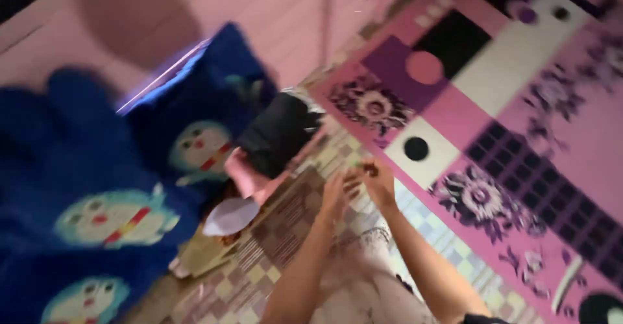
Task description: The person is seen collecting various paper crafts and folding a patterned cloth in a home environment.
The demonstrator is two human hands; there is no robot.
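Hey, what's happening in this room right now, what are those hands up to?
The view is tilted and blurred. A person holds both hands together out in front: the left hand and right hand meet around a small dark object that is too blurred to identify. Below them is a checked floor mat, with a pink and purple patterned rug to one side. On the other side lies a blue blanket with cartoon faces. Another person's leg rests near the blanket.

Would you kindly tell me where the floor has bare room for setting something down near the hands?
The checkered floor is bare between the left hand and the blue blanket. The pink patterned mat right of the right hand also lies open. It is crowded by the white object and dark cloth.
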